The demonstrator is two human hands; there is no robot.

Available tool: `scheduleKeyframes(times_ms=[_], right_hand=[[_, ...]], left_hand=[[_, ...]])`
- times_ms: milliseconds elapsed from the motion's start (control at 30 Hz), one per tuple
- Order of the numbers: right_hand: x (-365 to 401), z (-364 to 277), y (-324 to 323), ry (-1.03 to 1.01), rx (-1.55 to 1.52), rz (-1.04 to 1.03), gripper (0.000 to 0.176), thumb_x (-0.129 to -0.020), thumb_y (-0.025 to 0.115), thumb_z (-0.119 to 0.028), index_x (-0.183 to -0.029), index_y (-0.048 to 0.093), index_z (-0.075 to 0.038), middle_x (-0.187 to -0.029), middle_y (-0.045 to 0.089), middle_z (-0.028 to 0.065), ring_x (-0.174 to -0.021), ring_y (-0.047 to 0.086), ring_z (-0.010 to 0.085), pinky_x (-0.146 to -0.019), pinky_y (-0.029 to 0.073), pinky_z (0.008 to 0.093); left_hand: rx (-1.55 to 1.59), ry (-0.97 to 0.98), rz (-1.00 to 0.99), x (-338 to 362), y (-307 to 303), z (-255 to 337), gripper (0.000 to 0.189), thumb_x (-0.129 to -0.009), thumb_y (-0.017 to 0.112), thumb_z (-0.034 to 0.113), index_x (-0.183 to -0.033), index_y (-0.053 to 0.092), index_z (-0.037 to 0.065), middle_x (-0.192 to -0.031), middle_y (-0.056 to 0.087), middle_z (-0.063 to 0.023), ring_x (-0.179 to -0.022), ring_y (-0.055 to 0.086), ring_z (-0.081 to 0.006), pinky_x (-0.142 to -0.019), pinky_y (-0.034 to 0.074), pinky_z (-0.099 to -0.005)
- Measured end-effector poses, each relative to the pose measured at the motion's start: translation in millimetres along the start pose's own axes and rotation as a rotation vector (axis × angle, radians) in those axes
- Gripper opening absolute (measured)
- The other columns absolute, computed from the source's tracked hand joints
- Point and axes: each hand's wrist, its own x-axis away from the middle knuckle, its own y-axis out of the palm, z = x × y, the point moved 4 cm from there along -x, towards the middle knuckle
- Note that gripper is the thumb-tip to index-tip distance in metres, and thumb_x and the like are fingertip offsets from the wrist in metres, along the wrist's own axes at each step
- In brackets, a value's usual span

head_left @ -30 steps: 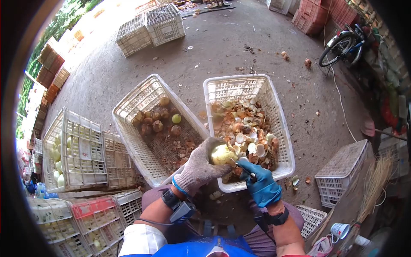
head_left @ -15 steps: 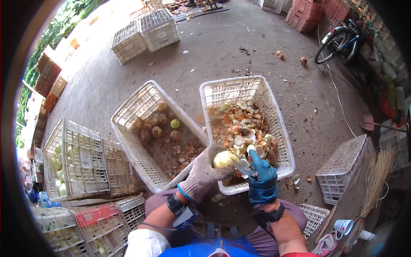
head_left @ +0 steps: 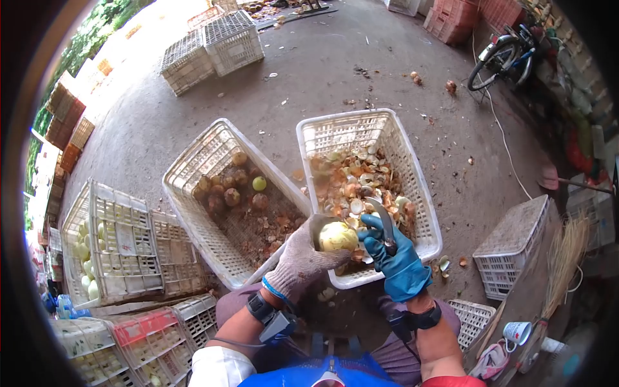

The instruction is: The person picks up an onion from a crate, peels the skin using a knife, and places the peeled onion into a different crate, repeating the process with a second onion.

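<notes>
My left hand, in a knitted glove, is closed around a pale yellow-green onion that looks peeled. Just to its right, my right hand in a blue rubber glove grips a knife with a curved blade. The blade points up and away, apart from the onion. Both hands are over the near edge of a white crate filled with peels and skins. Beside it on the left, another white crate contains several brown onions, one green one and loose skins.
Crates of pale onions stand at the left, with more crates near my left leg. An upturned crate, a straw broom and a cup are at the right. A bicycle stands farther back.
My right hand has drawn right, away from the onion, and the knife blade has swung from lying against it to pointing upward. The left hand still holds the onion.
</notes>
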Motion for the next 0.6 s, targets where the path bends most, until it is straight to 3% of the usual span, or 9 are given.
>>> scheduleKeyframes(times_ms=[100,167,233,267,367,467,567,600], right_hand=[[4.6,-22.8,4.9,-0.084,0.119,-0.051,0.049,-0.099,0.075,-0.021,-0.142,0.061,-0.001,-0.121,0.073,0.0071,-0.110,0.068,0.0134,-0.095,0.056,0.0291],[6.8,-18.2,6.5,-0.170,0.204,-0.039,0.046,-0.099,0.075,-0.020,-0.139,0.063,-0.001,-0.121,0.074,0.0119,-0.109,0.070,0.0177,-0.095,0.056,0.0320],[7.0,-20.1,3.9,-0.231,0.360,-0.027,0.043,-0.099,0.074,-0.019,-0.138,0.065,-0.002,-0.121,0.074,0.0142,-0.106,0.069,0.0170,-0.094,0.055,0.0324],[7.8,-24.5,3.7,-0.359,0.442,0.030,0.034,-0.098,0.072,-0.013,-0.130,0.069,-0.001,-0.118,0.075,0.0175,-0.103,0.071,0.0189,-0.091,0.056,0.0328],[8.9,-23.9,0.5,-0.387,0.508,0.091,0.030,-0.097,0.071,-0.009,-0.126,0.070,0.001,-0.112,0.075,0.0176,-0.098,0.072,0.0191,-0.086,0.057,0.0332],[8.6,-20.4,0.9,-0.398,0.527,0.274,0.027,-0.097,0.068,-0.007,-0.122,0.070,0.002,-0.104,0.075,0.0165,-0.089,0.072,0.0178,-0.079,0.057,0.0330],[8.3,-21.8,8.5,-0.370,0.496,0.306,0.025,-0.097,0.068,-0.006,-0.120,0.070,0.003,-0.094,0.074,0.0136,-0.080,0.069,0.0159,-0.073,0.056,0.0325],[9.9,-24.3,9.7,-0.294,0.464,0.263,0.026,-0.095,0.069,-0.007,-0.119,0.071,0.001,-0.110,0.074,0.0229,-0.100,0.075,0.0331,-0.087,0.059,0.0388]], left_hand=[[-0.086,0.067,-0.037,-0.9,2.4,-4.1,0.067,-0.077,0.090,0.014,-0.134,0.058,0.000,-0.122,0.069,-0.0099,-0.112,0.064,-0.0142,-0.099,0.054,-0.0330],[-0.218,0.134,-0.051,0.1,3.9,-2.2,0.067,-0.077,0.091,0.014,-0.134,0.058,0.000,-0.122,0.069,-0.0103,-0.112,0.064,-0.0147,-0.100,0.054,-0.0335],[-0.214,0.086,-0.055,4.8,5.8,10.2,0.068,-0.077,0.090,0.014,-0.135,0.058,0.000,-0.123,0.069,-0.0107,-0.113,0.065,-0.0156,-0.101,0.053,-0.0337],[-0.213,0.064,-0.055,6.3,6.4,15.7,0.069,-0.076,0.090,0.014,-0.136,0.057,0.000,-0.123,0.069,-0.0109,-0.113,0.065,-0.0160,-0.101,0.053,-0.0338],[-0.139,0.095,-0.045,4.8,10.5,4.6,0.072,-0.075,0.090,0.013,-0.137,0.056,0.001,-0.125,0.068,-0.0102,-0.115,0.065,-0.0173,-0.101,0.053,-0.0340],[0.224,0.083,-0.070,0.3,14.9,-0.9,0.072,-0.075,0.088,0.011,-0.139,0.055,0.001,-0.128,0.066,-0.0096,-0.116,0.064,-0.0177,-0.101,0.054,-0.0337],[0.127,0.100,-0.033,-3.4,13.8,-13.6,0.072,-0.076,0.086,0.008,-0.140,0.054,0.001,-0.130,0.064,-0.0096,-0.117,0.063,-0.0173,-0.100,0.054,-0.0332],[0.031,0.076,0.020,-3.8,13.4,-18.2,0.070,-0.078,0.083,0.007,-0.140,0.053,-0.001,-0.128,0.065,-0.0103,-0.115,0.064,-0.0171,-0.100,0.055,-0.0323]])
